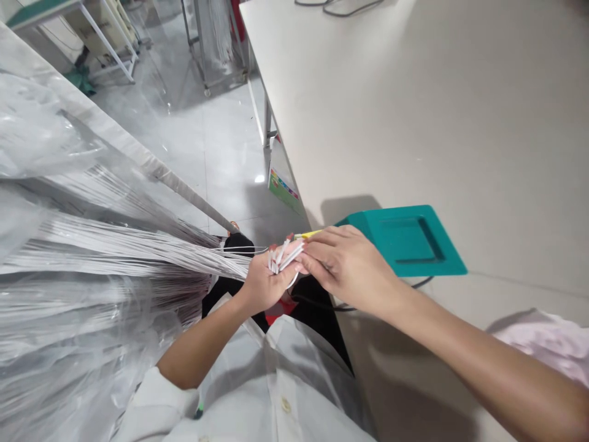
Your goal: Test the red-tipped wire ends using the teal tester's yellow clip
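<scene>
A bundle of thin white wires (184,252) runs in from the left, and my left hand (267,279) is wrapped around it near its end. Short loose ends of the wires stick out above that thumb. My right hand (347,261) meets the left one, its thumb and fingers pinched on the white wire ends. Small reddish tips show among the ends. Just beyond my right fingers is a yellow strip (309,234), partly hidden. Behind that hand, a teal device (411,239) with a raised square frame lies at the table's edge.
The large pale table (414,123) fills the right side, with a black cable (340,7) at its far edge. Pinkish cloth (547,344) lies near my right arm. A plastic-wrapped rail (151,162) slants along the left, above more wire bundles. A printed box (283,181) stands beneath the table edge.
</scene>
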`<state>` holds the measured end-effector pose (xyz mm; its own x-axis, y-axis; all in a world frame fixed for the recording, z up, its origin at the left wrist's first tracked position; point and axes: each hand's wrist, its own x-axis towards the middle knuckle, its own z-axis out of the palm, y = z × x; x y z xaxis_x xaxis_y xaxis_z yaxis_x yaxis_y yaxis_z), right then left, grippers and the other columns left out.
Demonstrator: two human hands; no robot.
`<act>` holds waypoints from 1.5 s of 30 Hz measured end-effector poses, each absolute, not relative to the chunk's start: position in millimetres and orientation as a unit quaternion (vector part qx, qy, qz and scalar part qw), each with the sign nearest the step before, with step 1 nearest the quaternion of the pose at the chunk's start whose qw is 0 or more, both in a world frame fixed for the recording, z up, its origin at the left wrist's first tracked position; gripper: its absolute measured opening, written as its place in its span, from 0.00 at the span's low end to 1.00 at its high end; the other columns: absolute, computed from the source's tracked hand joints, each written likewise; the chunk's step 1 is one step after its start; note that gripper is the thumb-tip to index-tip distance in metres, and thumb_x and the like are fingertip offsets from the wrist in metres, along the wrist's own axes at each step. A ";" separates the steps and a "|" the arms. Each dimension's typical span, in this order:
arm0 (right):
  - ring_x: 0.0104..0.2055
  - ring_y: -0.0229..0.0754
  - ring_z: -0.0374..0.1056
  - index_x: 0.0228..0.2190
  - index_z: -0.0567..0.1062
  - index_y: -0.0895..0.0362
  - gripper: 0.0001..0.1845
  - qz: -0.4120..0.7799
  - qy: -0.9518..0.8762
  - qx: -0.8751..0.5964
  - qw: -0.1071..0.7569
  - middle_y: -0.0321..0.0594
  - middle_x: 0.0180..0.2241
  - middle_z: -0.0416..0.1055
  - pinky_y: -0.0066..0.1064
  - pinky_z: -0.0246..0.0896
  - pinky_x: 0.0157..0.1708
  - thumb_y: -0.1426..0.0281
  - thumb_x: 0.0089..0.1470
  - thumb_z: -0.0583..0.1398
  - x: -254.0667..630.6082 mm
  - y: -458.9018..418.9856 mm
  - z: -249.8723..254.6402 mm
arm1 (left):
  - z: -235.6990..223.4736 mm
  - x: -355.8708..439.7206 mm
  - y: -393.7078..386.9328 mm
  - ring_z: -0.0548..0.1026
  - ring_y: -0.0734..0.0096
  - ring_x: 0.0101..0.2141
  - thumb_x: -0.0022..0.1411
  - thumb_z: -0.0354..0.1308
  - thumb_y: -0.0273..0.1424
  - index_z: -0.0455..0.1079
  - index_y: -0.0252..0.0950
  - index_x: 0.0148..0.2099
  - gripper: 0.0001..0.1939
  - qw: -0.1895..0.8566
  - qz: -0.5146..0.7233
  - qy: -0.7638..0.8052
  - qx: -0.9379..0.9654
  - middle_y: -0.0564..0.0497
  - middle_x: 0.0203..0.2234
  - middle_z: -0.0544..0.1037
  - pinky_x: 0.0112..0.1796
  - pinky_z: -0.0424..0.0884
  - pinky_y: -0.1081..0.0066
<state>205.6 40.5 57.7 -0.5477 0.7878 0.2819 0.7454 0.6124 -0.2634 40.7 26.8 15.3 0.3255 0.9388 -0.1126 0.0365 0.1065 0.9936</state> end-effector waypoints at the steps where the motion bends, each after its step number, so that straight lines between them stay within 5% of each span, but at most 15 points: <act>1: 0.31 0.40 0.67 0.24 0.74 0.57 0.18 0.068 -0.882 -0.426 0.191 0.40 0.27 0.75 0.33 0.50 0.32 0.68 0.60 0.50 205.7 41.6 58.0 | 16.6 40.4 25.7 0.76 0.65 0.37 0.58 0.56 0.34 0.73 0.35 0.47 0.15 0.586 0.376 0.437 0.570 0.47 0.34 0.79 0.38 0.69 0.69; 8: 0.30 0.42 0.66 0.26 0.74 0.58 0.17 -0.042 -0.864 -0.477 0.158 0.44 0.28 0.76 0.37 0.48 0.35 0.69 0.59 0.50 228.8 50.8 63.0 | 12.2 32.1 24.4 0.74 0.70 0.29 0.57 0.56 0.35 0.72 0.36 0.49 0.17 0.577 0.358 0.485 0.551 0.48 0.29 0.80 0.34 0.69 0.71; 12: 0.38 0.48 0.67 0.38 0.75 0.59 0.13 -0.070 -0.872 -0.479 0.077 0.46 0.38 0.76 0.41 0.46 0.42 0.69 0.58 0.52 234.8 50.8 60.4 | 3.4 33.2 28.7 0.64 0.79 0.18 0.57 0.57 0.38 0.66 0.33 0.55 0.25 0.625 0.360 0.482 0.497 0.47 0.29 0.80 0.23 0.63 0.74; 15: 0.38 0.48 0.67 0.35 0.76 0.56 0.13 -0.044 -0.881 -0.472 0.005 0.44 0.34 0.76 0.45 0.44 0.44 0.74 0.57 0.51 233.1 51.9 60.1 | 0.6 37.7 33.4 0.60 0.81 0.16 0.56 0.58 0.38 0.65 0.32 0.57 0.28 0.628 0.366 0.490 0.482 0.47 0.28 0.80 0.21 0.60 0.75; 23: 0.39 0.49 0.66 0.31 0.75 0.55 0.07 0.046 -0.866 -0.492 -0.079 0.41 0.32 0.76 0.39 0.44 0.36 0.67 0.52 0.57 233.0 75.0 66.7 | 2.9 43.4 40.8 0.65 0.78 0.19 0.55 0.58 0.36 0.64 0.31 0.57 0.28 0.629 0.369 0.493 0.474 0.48 0.26 0.80 0.22 0.60 0.76; 28: 0.39 0.48 0.66 0.23 0.72 0.57 0.07 0.024 -0.877 -0.477 -0.057 0.41 0.28 0.75 0.39 0.44 0.37 0.69 0.50 0.58 232.6 80.9 63.3 | 5.7 45.4 43.7 0.73 0.71 0.27 0.56 0.57 0.32 0.67 0.30 0.55 0.24 0.598 0.362 0.509 0.503 0.48 0.26 0.80 0.29 0.67 0.73; 35: 0.37 0.46 0.67 0.21 0.69 0.55 0.07 -0.018 -0.889 -0.458 -0.015 0.39 0.26 0.75 0.43 0.46 0.42 0.70 0.50 0.57 236.1 78.8 55.8 | 3.7 50.6 43.6 0.70 0.61 0.51 0.56 0.56 0.28 0.76 0.35 0.29 0.08 0.514 0.373 0.526 0.566 0.47 0.48 0.75 0.51 0.63 0.65; 45: 0.35 0.47 0.66 0.24 0.72 0.55 0.09 -0.054 -0.890 -0.452 -0.015 0.41 0.27 0.74 0.48 0.46 0.45 0.64 0.50 0.59 238.2 76.1 53.9 | 1.9 51.4 43.1 0.73 0.61 0.48 0.55 0.56 0.28 0.76 0.33 0.29 0.08 0.493 0.345 0.564 0.566 0.45 0.40 0.79 0.49 0.66 0.65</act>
<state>238.2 76.1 53.9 -0.5901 0.8070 0.0225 0.8039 0.5848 0.1085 51.4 43.1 1.9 0.1272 0.9779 -0.1659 0.2979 0.1218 0.9468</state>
